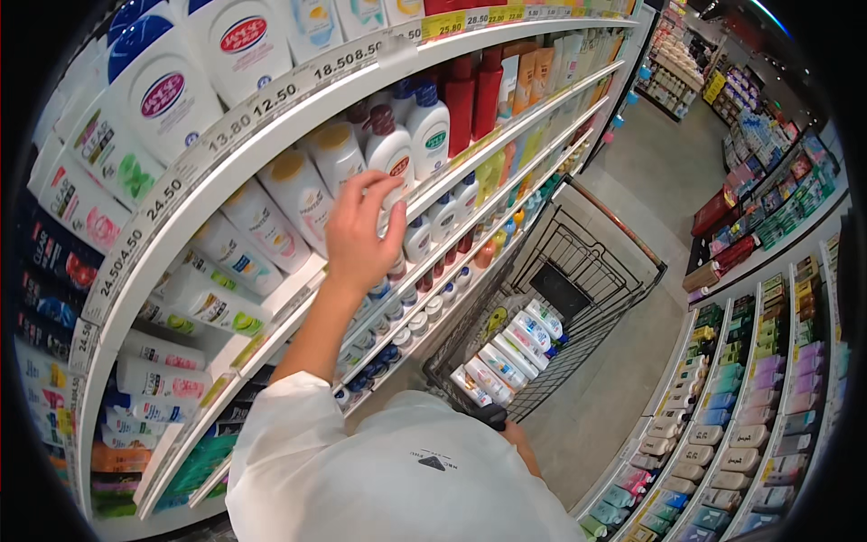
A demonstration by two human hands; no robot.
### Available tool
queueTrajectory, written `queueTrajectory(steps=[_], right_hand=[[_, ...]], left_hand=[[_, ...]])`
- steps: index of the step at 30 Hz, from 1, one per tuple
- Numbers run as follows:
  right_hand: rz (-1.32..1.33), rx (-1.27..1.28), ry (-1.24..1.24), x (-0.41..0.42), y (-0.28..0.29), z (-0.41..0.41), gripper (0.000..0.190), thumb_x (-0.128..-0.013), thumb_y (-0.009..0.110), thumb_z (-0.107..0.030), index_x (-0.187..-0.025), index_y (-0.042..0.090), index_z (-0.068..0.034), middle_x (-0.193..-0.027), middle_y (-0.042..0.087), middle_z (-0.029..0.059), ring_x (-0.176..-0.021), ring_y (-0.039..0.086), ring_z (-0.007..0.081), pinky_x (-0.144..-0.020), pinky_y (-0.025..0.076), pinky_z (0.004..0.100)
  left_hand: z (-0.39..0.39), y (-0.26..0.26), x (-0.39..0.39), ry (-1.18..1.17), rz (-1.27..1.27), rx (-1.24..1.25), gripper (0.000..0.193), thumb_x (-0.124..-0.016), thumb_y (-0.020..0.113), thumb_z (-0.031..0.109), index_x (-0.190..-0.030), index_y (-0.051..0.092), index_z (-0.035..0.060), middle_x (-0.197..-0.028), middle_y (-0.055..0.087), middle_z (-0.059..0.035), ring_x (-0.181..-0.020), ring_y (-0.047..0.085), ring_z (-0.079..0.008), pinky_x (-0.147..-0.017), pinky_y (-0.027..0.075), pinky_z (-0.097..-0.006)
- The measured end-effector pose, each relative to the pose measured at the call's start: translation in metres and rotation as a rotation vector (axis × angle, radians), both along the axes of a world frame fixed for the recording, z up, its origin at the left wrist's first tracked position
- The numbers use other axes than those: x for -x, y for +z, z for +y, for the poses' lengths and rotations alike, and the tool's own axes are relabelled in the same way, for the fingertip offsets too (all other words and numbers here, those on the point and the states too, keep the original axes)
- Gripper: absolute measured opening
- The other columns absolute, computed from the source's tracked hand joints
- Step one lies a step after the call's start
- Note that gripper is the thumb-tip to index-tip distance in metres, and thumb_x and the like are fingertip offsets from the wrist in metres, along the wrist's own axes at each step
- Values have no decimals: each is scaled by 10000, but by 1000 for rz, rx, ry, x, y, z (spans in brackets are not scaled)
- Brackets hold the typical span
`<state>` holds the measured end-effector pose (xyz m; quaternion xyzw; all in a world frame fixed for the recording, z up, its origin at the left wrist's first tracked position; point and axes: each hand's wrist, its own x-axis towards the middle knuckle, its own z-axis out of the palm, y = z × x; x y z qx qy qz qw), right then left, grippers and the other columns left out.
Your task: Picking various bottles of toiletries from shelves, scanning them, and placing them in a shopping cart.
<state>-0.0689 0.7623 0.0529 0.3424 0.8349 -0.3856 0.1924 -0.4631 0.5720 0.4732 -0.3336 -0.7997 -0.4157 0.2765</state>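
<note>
My left hand [362, 234] is raised at the shelf with its fingers apart, holding nothing. Its fingertips are in front of a white pump bottle [389, 143] with a dark red top; whether they touch it cannot be told. To the left of the hand stand white Pantene bottles [296, 193] with yellow caps, and right of the pump bottle is a white bottle [428, 132] with a blue cap. My right hand [517, 433] is low beside a black part [493, 414] at the near end of a wire shopping cart [589, 339]. My shirt hides much of that hand, so its grip is unclear.
The cart holds a row of white bottles [504, 362] and a clear bag [498, 318] with yellow print. A white shelf edge [271, 125] with price strips curves above my left hand. Stocked shelves [718, 420] line the right side of the aisle floor [609, 393].
</note>
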Motion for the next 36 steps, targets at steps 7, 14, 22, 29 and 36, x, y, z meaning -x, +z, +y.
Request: queueTrajectory(steps=[7, 14, 22, 29, 36], right_hand=[[59, 183, -179, 21, 1, 47, 509, -714, 853, -381, -1027, 748, 7, -857, 760, 179, -815, 745, 306, -777, 577, 432], [142, 282, -105, 48, 35, 95, 373, -740, 870, -302, -915, 747, 3, -705, 718, 110, -528, 680, 198, -543, 552, 358], [149, 129, 143, 46, 28, 137, 472, -738, 851, -416, -1004, 767, -35, -820, 756, 147, -678, 732, 264, -694, 572, 403], [142, 146, 255, 54, 41, 159, 562, -747, 803, -518, -1068, 769, -58, -956, 760, 204, -872, 737, 363, -803, 568, 454], [116, 95, 269, 57, -10, 177, 627, -763, 767, -583, -1125, 757, -71, -1138, 741, 222, -1084, 695, 415, -937, 540, 478]], left_hand=[[26, 49, 24, 281, 446, 399, 438, -855, 757, 235, -1269, 664, 124, -1334, 581, -105, -1247, 528, -302, -1007, 375, -491], [49, 42, 57, 720, 341, 730, 725, -820, 801, 378, -1440, 536, 114, -1356, 609, -125, -1305, 521, -297, -947, 354, -594], [62, 65, 66, 853, 144, 802, 628, -837, 790, 504, -1231, 600, 54, -934, 756, -122, -1094, 657, -323, -900, 391, -621], [77, 60, 51, 758, 26, 688, 518, -836, 806, 433, -1147, 577, 89, -982, 733, -66, -1034, 663, -315, -968, 319, -568], [95, 58, -2, 392, 474, 553, 423, -817, 847, 281, -1124, 603, 123, -948, 680, -39, -1031, 644, -231, -978, 334, -500]])
